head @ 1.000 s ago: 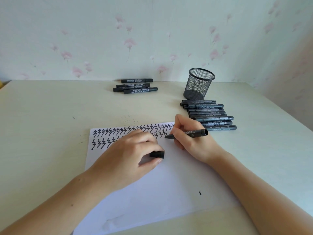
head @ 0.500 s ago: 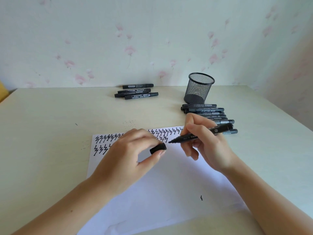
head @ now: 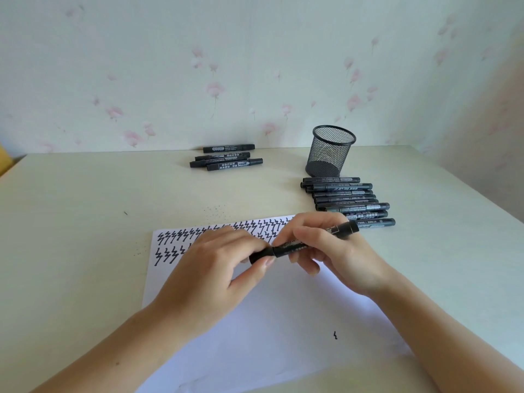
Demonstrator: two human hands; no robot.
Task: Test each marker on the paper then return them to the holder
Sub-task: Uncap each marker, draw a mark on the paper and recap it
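Note:
A white paper (head: 255, 330) lies on the table, with rows of black zigzag marks along its far edge. Above it my right hand (head: 340, 256) grips a black marker (head: 317, 238) by its barrel. My left hand (head: 215, 268) pinches the black cap (head: 261, 255), which sits on the marker's tip end. A row of several black markers (head: 346, 199) lies to the right, beyond the paper. Several more markers (head: 226, 160) lie at the back near the wall. The black mesh holder (head: 330, 151) stands upright behind the row; nothing shows inside it.
The cream table (head: 71, 222) ends at a floral-papered wall at the back and the right. Small ink specks (head: 215, 209) dot the table just beyond the paper. A single stray zigzag mark (head: 335, 335) sits on the paper's near right part.
My right hand lifted the marker off the paper and turned its tip toward my left hand. The cap in my left hand came up and now sits on the marker's tip.

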